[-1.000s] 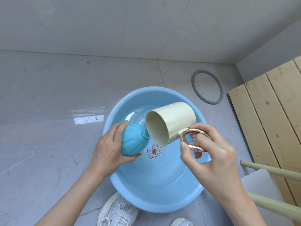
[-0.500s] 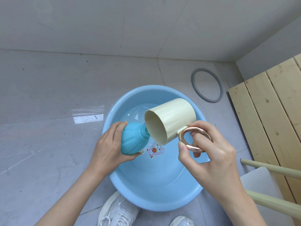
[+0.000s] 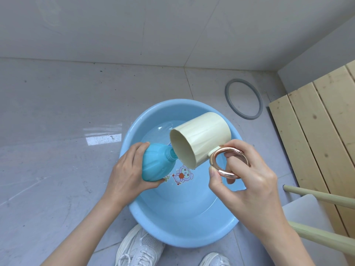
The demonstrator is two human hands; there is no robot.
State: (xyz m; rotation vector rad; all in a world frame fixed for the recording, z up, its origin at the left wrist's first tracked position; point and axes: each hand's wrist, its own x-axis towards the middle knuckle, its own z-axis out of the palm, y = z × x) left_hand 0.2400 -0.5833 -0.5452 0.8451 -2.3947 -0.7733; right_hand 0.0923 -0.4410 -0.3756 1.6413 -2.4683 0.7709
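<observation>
Looking down from the head camera, the left hand (image 3: 130,169) is wrapped around a teal bottle (image 3: 157,164), fingers curled over its rounded body and the thumb underneath, clamped firmly on it. The bottle lies tilted, its uncapped threaded neck pointing right and meeting the lower rim of a cream mug (image 3: 201,139). The mug is tipped nearly onto its side, its open mouth turned toward the bottle, and whether anything passes between them cannot be made out. The right hand (image 3: 247,181) holds the mug by its rose-gold ring handle (image 3: 228,174), with fingers hooked through the loop and the thumb pressed against the ring's outer edge, closed tight on it. Both bottle and mug hang in the air over a light blue basin (image 3: 172,237) that sits on the grey tiled floor (image 3: 57,112) and holds shallow clear water, with a cartoon sticker (image 3: 182,174) on its bottom just below the bottle's neck. A grey rubber ring (image 3: 227,95) lies on the floor beyond the basin, near pale wooden slats (image 3: 317,131) at the right. White sneakers (image 3: 140,248) show just below the basin's near rim.
</observation>
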